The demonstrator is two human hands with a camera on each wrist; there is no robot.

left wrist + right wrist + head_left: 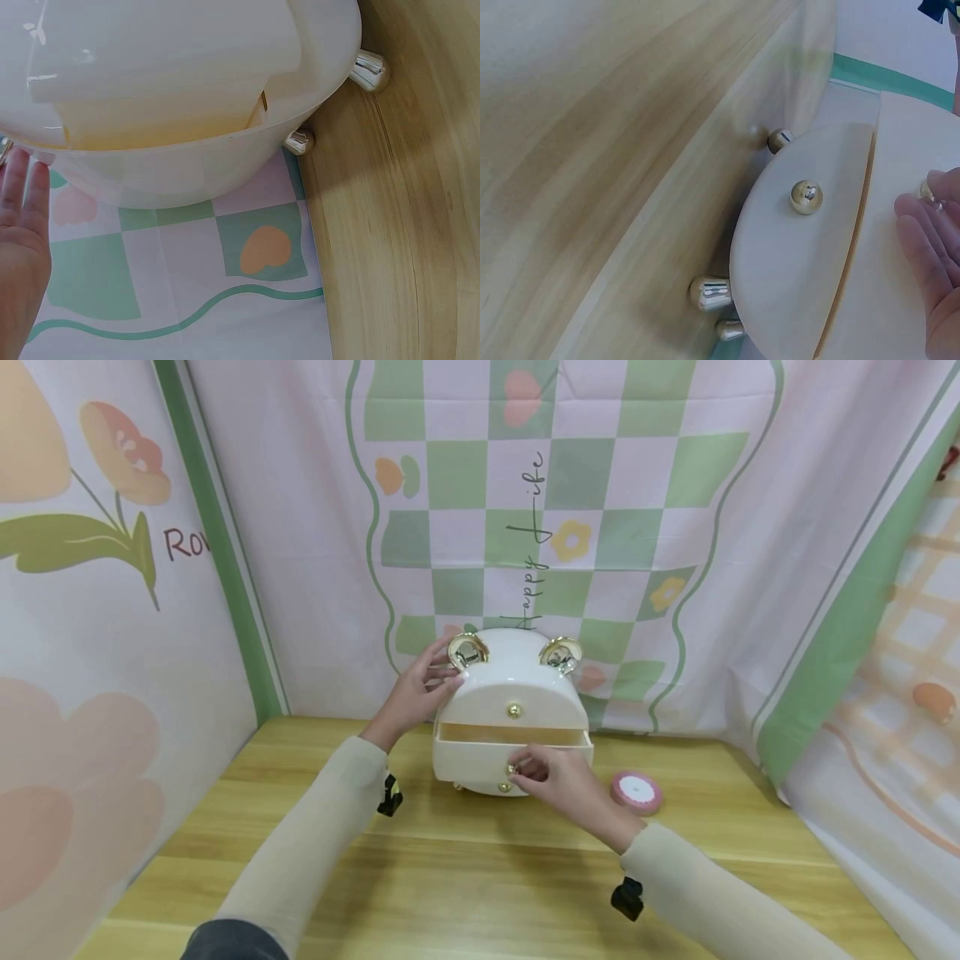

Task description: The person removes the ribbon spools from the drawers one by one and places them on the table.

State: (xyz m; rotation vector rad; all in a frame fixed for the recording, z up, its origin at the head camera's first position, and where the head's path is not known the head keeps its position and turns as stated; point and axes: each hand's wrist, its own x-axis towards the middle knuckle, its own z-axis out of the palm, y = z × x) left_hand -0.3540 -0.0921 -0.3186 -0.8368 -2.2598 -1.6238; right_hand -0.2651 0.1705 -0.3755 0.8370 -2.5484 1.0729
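A white rounded storage box (516,653) with gold ears and several small drawers stands on the table. Its middle drawer (471,762) is partly pulled out, and the gap above its front shows a yellowish inside. My right hand (561,782) pinches that drawer's gold knob (926,190) between thumb and fingers. On the box's upper left side, beside the gold ear (459,653), my left hand (422,690) rests with fingers extended. The right wrist view shows the bottom drawer's gold knob (806,197) untouched.
A pink-edged roll (636,792) with a white centre lies right of the box, close to my right wrist. The wooden table (465,893) meets a patterned cloth backdrop (315,610) just behind the box. Gold feet (369,71) support the box.
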